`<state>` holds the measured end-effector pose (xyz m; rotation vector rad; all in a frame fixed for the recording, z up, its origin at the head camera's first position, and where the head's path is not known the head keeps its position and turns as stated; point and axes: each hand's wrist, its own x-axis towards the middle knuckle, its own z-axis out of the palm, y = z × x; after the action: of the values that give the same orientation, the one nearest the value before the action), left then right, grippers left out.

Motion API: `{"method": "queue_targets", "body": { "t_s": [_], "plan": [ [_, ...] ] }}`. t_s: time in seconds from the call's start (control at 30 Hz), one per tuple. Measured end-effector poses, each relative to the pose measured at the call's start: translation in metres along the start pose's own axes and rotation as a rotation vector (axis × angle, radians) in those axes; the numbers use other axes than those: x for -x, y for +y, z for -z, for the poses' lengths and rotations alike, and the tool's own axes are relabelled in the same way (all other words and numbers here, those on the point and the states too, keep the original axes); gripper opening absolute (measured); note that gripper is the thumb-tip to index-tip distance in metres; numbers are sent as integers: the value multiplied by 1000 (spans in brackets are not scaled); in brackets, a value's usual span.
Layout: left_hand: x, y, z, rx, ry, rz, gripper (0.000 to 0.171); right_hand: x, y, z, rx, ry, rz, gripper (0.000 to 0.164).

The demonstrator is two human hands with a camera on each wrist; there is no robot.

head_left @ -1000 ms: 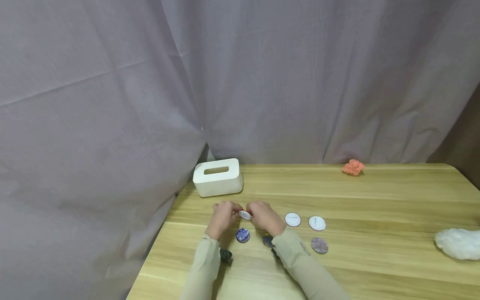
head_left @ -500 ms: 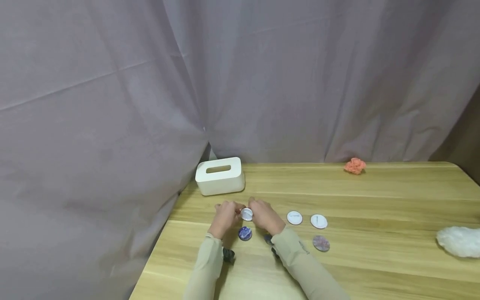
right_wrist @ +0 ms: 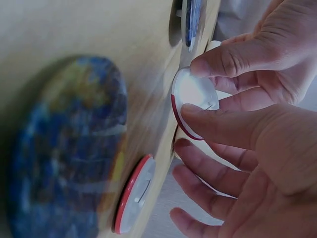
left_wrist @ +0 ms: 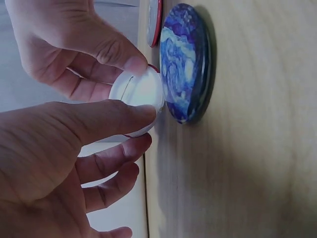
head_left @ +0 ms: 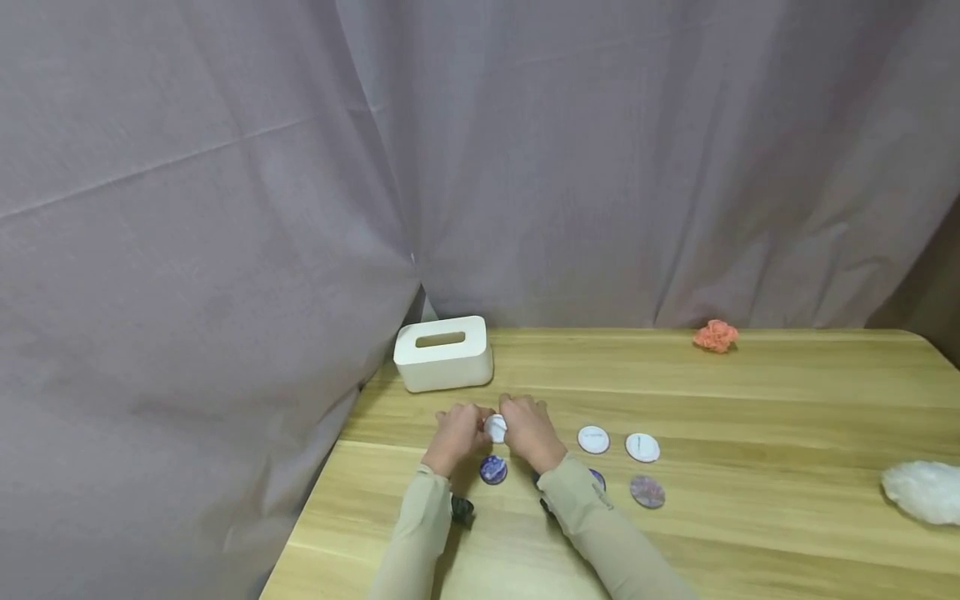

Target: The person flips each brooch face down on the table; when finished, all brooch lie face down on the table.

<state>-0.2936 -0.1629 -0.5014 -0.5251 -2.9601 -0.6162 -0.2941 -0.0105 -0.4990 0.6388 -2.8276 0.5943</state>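
Both hands pinch one round pin-back button badge (head_left: 495, 428) between them, its white back with the pin turned up and its rim red. My left hand (head_left: 454, 437) holds the left edge with thumb and fingers. On the opposite edge my right hand (head_left: 529, 430) pinches with its thumb on the white back; in the right wrist view, the other fingers of the right hand (right_wrist: 247, 158) are spread below the badge (right_wrist: 190, 91). Close by on the table lies a blue swirl-patterned badge (left_wrist: 181, 64), face up. A blue and yellow badge (right_wrist: 69, 153) lies near the right wrist.
Two badges lie white back up, one nearer (head_left: 593, 439) and one farther right (head_left: 642, 447). A pinkish badge (head_left: 647, 492) is below them. A white tissue box (head_left: 444, 367), an orange crumpled flower-like piece (head_left: 716, 336) and a white fluffy bundle (head_left: 924, 492) stand farther off.
The held badge has tipped from a slant so its white back faces upward more fully. Both hands keep nearly the same place; the whole head view has shifted slightly.
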Motion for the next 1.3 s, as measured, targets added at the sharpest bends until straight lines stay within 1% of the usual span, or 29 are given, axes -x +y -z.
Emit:
{"method": "queue_targets", "body": {
  "t_s": [0.2,0.27,0.33,0.4,0.5,0.63,0.8,0.9,0.97,1.1,1.17,1.3],
  "plan": [
    [-2,1,-1,-44,-19,21,10,-1,-3,1,22,-4,-26,23],
    [-1,2,-1,-58,-29,35,16,-1,-4,1,29,-8,-34,23],
    [0,2,-1,-65,-40,47,27,-2,-4,1,32,-20,-42,22],
    [1,3,-1,-63,-51,59,32,-2,-4,0,32,-33,-50,22],
    [2,3,-2,-58,-58,66,34,-2,-3,-2,42,-27,-50,21],
    [2,1,-4,-54,-66,62,32,-2,-1,-4,51,-38,-67,20],
    [1,0,-4,-54,-57,49,27,-5,1,-5,47,-97,-111,17],
    [3,1,-5,-51,-58,53,26,-4,1,-5,41,-114,-117,14],
    [4,0,-5,-49,-59,55,22,-3,1,-5,36,-121,-114,14],
    [7,0,-3,-52,-47,48,9,1,-1,-1,34,-121,-98,14],
    [8,0,-1,-50,-37,47,10,3,-3,1,35,-116,-84,15],
    [11,1,3,-22,-30,56,24,6,-7,7,36,-108,-47,13]
  ]
}}
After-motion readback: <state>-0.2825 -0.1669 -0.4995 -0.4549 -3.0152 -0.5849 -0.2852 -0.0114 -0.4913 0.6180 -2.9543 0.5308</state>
